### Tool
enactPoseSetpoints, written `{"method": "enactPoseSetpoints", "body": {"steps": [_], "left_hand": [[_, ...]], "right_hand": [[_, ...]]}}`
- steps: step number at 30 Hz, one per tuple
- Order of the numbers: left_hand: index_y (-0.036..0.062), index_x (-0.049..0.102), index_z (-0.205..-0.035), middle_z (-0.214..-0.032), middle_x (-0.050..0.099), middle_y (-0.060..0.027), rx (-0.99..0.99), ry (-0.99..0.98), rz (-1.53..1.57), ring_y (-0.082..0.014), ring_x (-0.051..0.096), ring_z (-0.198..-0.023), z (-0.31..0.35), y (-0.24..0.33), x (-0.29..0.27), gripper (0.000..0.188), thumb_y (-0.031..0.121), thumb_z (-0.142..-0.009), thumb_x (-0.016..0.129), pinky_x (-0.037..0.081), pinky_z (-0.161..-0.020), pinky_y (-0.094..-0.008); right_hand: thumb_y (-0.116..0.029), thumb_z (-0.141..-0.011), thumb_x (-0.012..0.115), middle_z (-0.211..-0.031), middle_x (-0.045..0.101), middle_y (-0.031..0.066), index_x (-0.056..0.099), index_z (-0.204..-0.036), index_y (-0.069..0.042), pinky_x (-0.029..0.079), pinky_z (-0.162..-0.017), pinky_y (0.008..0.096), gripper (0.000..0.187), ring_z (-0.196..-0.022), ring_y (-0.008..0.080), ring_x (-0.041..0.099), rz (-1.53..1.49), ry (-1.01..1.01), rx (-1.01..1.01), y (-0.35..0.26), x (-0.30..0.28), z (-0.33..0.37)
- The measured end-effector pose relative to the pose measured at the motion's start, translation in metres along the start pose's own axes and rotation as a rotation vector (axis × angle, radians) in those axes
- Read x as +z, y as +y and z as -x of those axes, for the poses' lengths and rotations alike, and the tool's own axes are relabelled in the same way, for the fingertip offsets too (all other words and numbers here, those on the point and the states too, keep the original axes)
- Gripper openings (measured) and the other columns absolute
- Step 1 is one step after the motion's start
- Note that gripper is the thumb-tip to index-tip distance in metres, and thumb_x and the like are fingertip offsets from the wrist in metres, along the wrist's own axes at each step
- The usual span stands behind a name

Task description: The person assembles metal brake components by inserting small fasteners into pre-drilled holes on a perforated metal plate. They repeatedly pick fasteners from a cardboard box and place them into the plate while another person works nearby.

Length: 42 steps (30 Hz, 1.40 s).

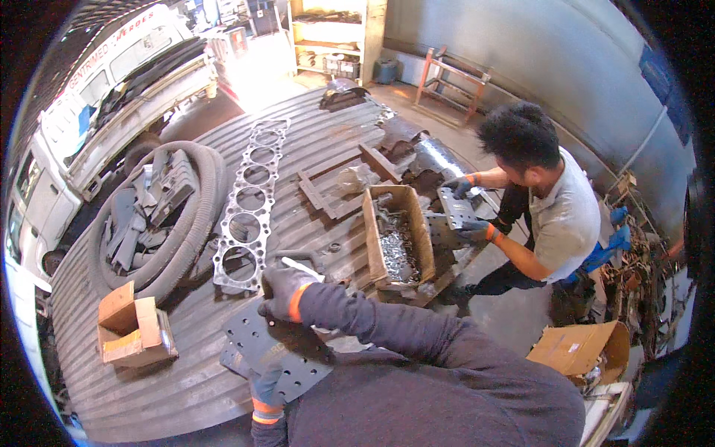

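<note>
A dark grey curved brake lining with rows of holes is held low in front of me. My left hand, in a grey glove with an orange cuff, grips its lower edge, fingers partly hidden behind it. At its upper edge is my right hand, in a dark glove, its fingers curled down onto the lining. A white stick-like piece shows just beyond the right fingers; whether they touch it I cannot tell. Another holed plate edge peeks out behind the lining.
A co-worker at right holds a similar holed plate. On the corrugated sheet lie a long gasket, a coiled hose, an open carton, a metal frame and a wooden box of small metal parts.
</note>
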<state>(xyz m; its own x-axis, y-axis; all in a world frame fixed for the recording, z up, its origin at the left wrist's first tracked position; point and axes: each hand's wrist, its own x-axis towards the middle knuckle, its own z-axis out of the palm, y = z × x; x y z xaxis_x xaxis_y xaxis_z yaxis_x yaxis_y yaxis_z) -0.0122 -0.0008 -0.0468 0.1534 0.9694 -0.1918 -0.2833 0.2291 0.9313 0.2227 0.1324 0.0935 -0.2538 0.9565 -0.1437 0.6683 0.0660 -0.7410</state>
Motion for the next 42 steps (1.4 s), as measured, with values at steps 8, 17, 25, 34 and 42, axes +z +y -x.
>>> {"method": "enactPoseSetpoints", "body": {"steps": [8, 17, 25, 34, 42], "left_hand": [[-0.0008, 0.044, -0.141, -0.127, 0.062, -0.0172, 0.047, 0.053, 0.053, -0.0318, 0.065, -0.110, 0.003, -0.002, 0.001, 0.057, 0.017, -0.091, 0.065, 0.055, -0.094, -0.0454], [-0.0023, 0.046, -0.140, -0.129, 0.061, -0.0186, 0.017, 0.038, 0.160, -0.0339, 0.066, -0.111, 0.006, 0.009, 0.014, 0.060, 0.018, -0.087, 0.063, 0.056, -0.094, -0.0467], [-0.0019, 0.048, -0.140, -0.130, 0.062, -0.0170, -0.022, -0.101, 0.188, -0.0318, 0.064, -0.115, -0.001, 0.025, 0.022, 0.059, 0.013, -0.086, 0.066, 0.054, -0.097, -0.0445], [-0.0002, 0.060, -0.129, -0.122, 0.067, -0.0076, 0.067, 0.002, 0.061, -0.0176, 0.064, -0.107, -0.003, 0.032, 0.026, 0.045, 0.013, -0.088, 0.070, 0.051, -0.094, -0.0349], [-0.0016, 0.067, -0.118, -0.107, 0.072, -0.0089, 0.003, 0.062, 0.008, -0.0154, 0.068, -0.093, 0.015, 0.064, 0.031, 0.035, 0.014, -0.087, 0.072, 0.056, -0.081, -0.0303]], "right_hand": [[-0.018, -0.094, 0.062, -0.089, 0.067, 0.0070, 0.064, -0.112, -0.005, 0.056, -0.057, 0.0278, 0.021, -0.074, 0.0138, 0.066, -1.545, -0.170, 0.272, 0.036, -0.013, 0.017], [-0.012, -0.098, 0.057, -0.112, 0.066, 0.0063, 0.057, -0.129, -0.005, 0.053, -0.067, 0.0222, 0.032, -0.085, 0.0104, 0.065, -1.435, -0.359, 0.140, 0.050, -0.010, 0.043], [-0.025, -0.103, 0.053, -0.126, 0.063, 0.0079, 0.059, -0.132, -0.001, 0.048, -0.095, 0.0288, 0.039, -0.107, 0.0120, 0.060, -1.200, -0.365, -0.139, 0.053, -0.004, 0.040], [-0.037, -0.098, 0.059, -0.099, 0.064, 0.0043, 0.052, -0.139, -0.001, 0.048, -0.057, 0.0248, 0.055, -0.072, 0.0094, 0.059, -1.364, -0.437, 0.116, 0.028, 0.004, 0.055], [-0.039, -0.100, 0.057, -0.070, 0.058, -0.0004, 0.062, -0.132, -0.004, 0.036, -0.048, 0.0232, 0.047, -0.054, 0.0066, 0.046, -0.904, -0.387, 0.075, 0.000, 0.010, 0.049]]}}
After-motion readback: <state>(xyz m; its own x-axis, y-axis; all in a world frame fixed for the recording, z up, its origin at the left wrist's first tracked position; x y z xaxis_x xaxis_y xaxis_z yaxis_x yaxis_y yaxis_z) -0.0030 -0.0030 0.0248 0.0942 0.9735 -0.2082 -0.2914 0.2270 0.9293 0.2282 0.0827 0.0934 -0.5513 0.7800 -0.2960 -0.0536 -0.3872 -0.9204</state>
